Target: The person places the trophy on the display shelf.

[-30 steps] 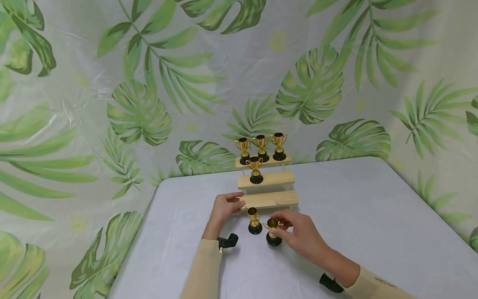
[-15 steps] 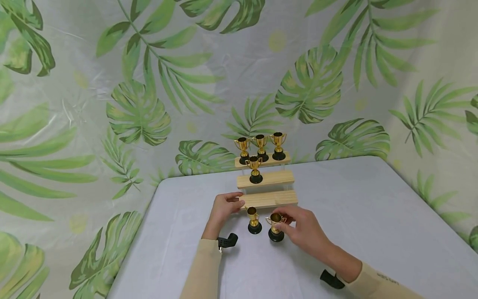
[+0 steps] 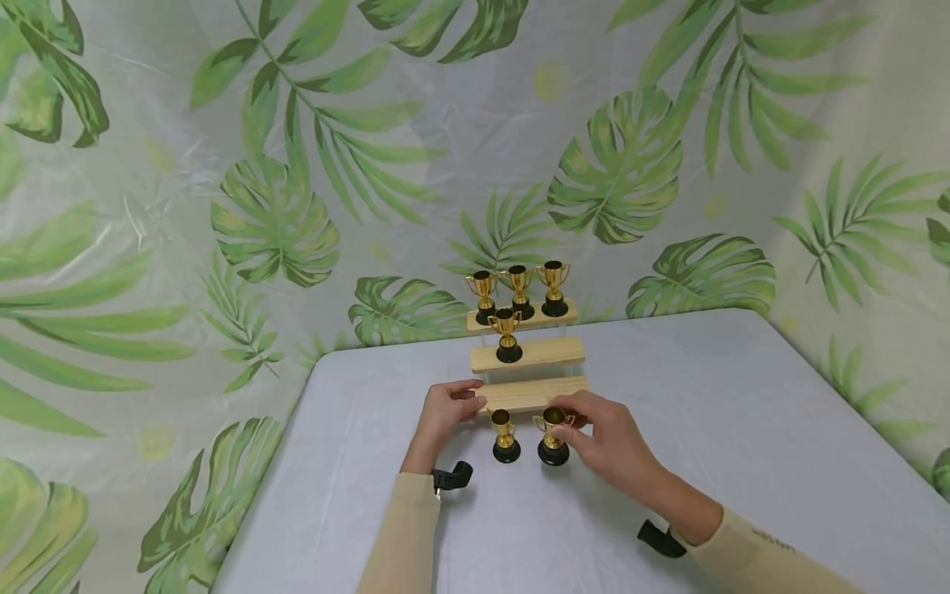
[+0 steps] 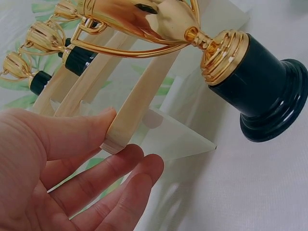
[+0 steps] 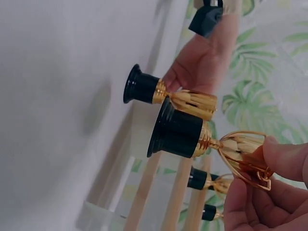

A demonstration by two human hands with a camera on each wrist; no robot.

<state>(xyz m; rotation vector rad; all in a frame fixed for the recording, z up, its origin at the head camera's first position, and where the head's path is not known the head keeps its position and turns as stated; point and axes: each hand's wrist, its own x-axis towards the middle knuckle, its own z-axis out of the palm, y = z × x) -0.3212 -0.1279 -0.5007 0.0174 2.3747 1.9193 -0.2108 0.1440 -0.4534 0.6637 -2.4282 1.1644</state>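
Note:
My left hand [image 3: 444, 417] grips the left end of the lowest wooden board [image 3: 519, 396] of a three-step display stand. In the left wrist view the thumb lies on top of the board end [image 4: 126, 122], fingers underneath. My right hand [image 3: 616, 437] pinches a small gold trophy [image 3: 553, 454] with a black base, by one handle and its cup, just in front of the stand. It is upright in the head view. A second trophy [image 3: 506, 450] is upright to its left, between the hands. The right wrist view shows the held trophy [image 5: 180, 132] nearest the camera.
Three trophies line the top board [image 3: 536, 315]; one trophy [image 3: 508, 351] stands at the left of the middle board [image 3: 552, 353]. A white cloth covers the table [image 3: 705, 429]. A leaf-print curtain [image 3: 445, 148] hangs behind the stand.
My right hand has moved the trophy forward, closer to the stand, and slightly right. My left hand stays on the board end, and the other trophies hold their places.

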